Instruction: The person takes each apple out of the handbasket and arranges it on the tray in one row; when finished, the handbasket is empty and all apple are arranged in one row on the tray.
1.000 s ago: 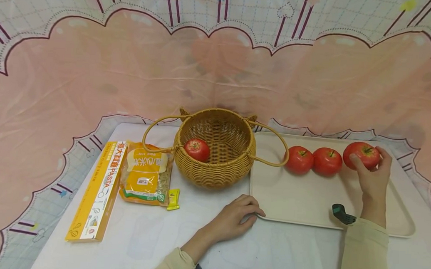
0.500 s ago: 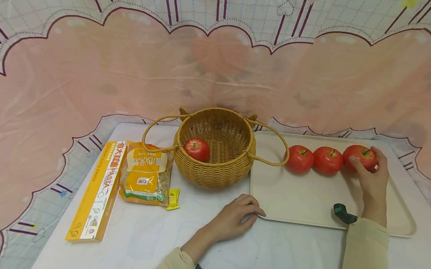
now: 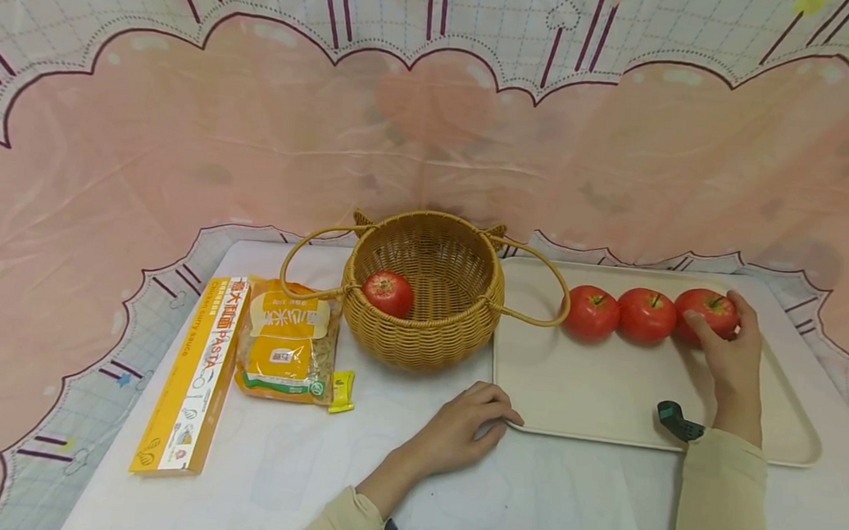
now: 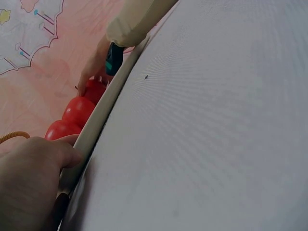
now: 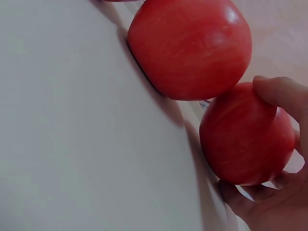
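On the tray [image 3: 586,391], right fingers [image 5: 284,96] curl round an apple [image 5: 245,139].

Rightmost apple [image 3: 708,306] now lower; closer to neighbouring apple [image 3: 646,316].

The glossy, round red apple [image 3: 704,309], stem up, is near the far right corner of the flat cream tray [image 3: 593,392].

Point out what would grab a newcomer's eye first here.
Likely the three red apples in a row at the far side of the cream tray, the right hand gripping the rightmost. Next, the golden wicker basket left of the tray, with a fourth apple inside. The bright yellow box at the table's left would probably follow.
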Available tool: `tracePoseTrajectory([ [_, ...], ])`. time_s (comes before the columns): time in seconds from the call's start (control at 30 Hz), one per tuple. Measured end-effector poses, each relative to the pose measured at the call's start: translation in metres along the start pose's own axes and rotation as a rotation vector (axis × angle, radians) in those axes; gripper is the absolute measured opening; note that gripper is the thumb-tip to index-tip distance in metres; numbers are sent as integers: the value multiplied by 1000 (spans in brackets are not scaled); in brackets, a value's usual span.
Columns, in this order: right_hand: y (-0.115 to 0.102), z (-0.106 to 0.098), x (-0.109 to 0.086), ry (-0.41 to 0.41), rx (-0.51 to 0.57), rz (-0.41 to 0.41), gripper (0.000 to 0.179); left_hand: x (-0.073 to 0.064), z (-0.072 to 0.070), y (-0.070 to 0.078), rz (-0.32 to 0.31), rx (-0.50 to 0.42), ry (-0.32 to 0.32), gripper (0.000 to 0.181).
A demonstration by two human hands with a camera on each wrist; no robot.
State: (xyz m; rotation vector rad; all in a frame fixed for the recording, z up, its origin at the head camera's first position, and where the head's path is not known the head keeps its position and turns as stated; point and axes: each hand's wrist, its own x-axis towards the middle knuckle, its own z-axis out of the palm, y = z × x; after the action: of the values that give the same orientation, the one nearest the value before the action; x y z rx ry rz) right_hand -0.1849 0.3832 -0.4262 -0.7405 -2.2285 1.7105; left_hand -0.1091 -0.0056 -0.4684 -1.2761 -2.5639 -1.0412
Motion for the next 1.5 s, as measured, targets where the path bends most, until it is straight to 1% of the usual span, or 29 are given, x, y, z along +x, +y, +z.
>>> tracePoseTrajectory([
  [0.17,0,2,0,-15,-76,-33,75,-1,0,-1,-1,-6,1,23],
  [0.3,0,2,1,-22,-104,-49,75,-1,1,-1,1,-8,3,23],
  [0.4,2,2,1,-22,-116,-40,79,-1,1,-1,6,-2,3,23],
  [0.53,3,2,0,-23,-111,-16,83,-1,1,-1,7,5,-3,23],
  [0.63,3,3,0,-10,-103,-9,82,0,1,-1,6,5,-8,23],
  [0.77,2,4,-1,51,-65,-19,74,-1,1,0,5,4,-8,23],
  [0.87,-3,6,-2,134,-14,-78,62,-1,1,-1,8,9,-7,23],
  [0.9,-5,7,-3,166,6,-113,58,-1,1,-1,7,8,-6,23],
  [1.03,-16,15,-7,292,20,-271,45,-1,0,-1,3,14,-3,24],
  [1.13,-26,22,-10,339,34,-383,38,0,0,-1,-1,14,-3,24],
  [1.23,-35,31,-13,334,59,-469,34,1,1,-1,-4,6,-6,24],
  [1.33,-40,40,-15,301,96,-547,31,1,1,-2,-3,3,-6,23],
  [1.43,-44,49,-19,264,110,-588,30,0,2,-2,-2,4,-4,23],
  [1.5,-49,55,-25,238,106,-585,29,0,2,-2,-2,0,-4,23],
])
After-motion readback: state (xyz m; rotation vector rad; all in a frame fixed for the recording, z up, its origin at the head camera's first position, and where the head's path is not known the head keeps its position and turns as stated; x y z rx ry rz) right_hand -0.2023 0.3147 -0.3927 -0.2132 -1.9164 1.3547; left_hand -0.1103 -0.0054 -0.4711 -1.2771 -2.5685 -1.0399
